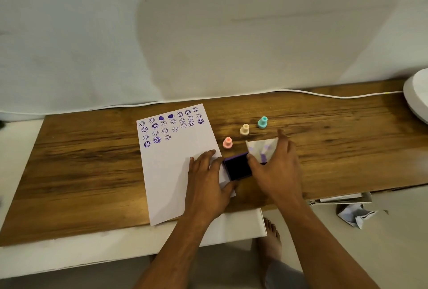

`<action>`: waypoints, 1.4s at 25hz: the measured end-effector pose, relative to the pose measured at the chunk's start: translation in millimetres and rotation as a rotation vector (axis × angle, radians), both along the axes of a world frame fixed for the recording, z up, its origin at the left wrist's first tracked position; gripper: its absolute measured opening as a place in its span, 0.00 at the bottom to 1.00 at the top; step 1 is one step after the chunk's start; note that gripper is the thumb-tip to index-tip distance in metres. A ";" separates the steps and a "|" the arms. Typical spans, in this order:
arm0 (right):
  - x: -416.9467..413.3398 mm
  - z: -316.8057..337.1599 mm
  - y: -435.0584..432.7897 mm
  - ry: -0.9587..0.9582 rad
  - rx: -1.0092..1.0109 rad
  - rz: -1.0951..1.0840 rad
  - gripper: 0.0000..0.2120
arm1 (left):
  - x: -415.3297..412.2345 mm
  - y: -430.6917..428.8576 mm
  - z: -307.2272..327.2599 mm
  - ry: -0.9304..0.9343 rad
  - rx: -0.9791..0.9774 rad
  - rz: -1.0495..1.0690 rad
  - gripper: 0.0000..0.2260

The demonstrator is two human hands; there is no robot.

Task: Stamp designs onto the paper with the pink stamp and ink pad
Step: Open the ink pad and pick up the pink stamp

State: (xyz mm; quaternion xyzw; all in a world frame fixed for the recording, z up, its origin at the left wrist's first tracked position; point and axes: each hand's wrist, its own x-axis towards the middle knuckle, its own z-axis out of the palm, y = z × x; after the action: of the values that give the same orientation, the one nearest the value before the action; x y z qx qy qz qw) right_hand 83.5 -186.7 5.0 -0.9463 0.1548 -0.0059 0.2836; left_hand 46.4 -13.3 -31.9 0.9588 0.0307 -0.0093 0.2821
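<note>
A white paper [171, 168] lies on the wooden board, its upper part covered with several purple smiley and heart prints. The pink stamp [228, 143] stands upright just right of the paper, untouched. The purple ink pad [238, 167] lies open at the paper's lower right corner. My left hand [208, 179] rests on the paper, its thumb and fingers against the pad's left side. My right hand [278, 166] grips the pad's clear lid [260, 147], which stands tilted up at the pad's right edge.
A cream stamp [244, 129] and a teal stamp [262, 122] stand behind the pink one. A white cable [324, 94] runs along the board's [81, 173] back edge. A white round object [416, 101] sits far right. Crumpled paper [354, 215] lies on the floor, right.
</note>
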 end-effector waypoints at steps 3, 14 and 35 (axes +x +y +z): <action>15.5 -0.6 -12.7 0.015 0.032 -0.059 0.50 | -2.0 0.8 -1.6 -0.007 0.014 -0.003 0.34; 23.3 12.3 29.4 -0.195 -0.034 0.194 0.21 | -1.7 7.0 -0.3 0.040 -0.018 -0.035 0.41; 1.5 20.7 45.4 0.096 0.912 0.151 0.09 | 4.0 24.8 45.1 0.011 -0.704 0.278 0.15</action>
State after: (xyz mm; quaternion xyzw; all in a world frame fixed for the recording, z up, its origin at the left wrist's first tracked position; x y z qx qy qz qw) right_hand 85.0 -141.3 25.7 -0.7327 0.0850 0.1272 0.6631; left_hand 50.4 11.5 13.2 0.7899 0.1568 0.0141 0.5926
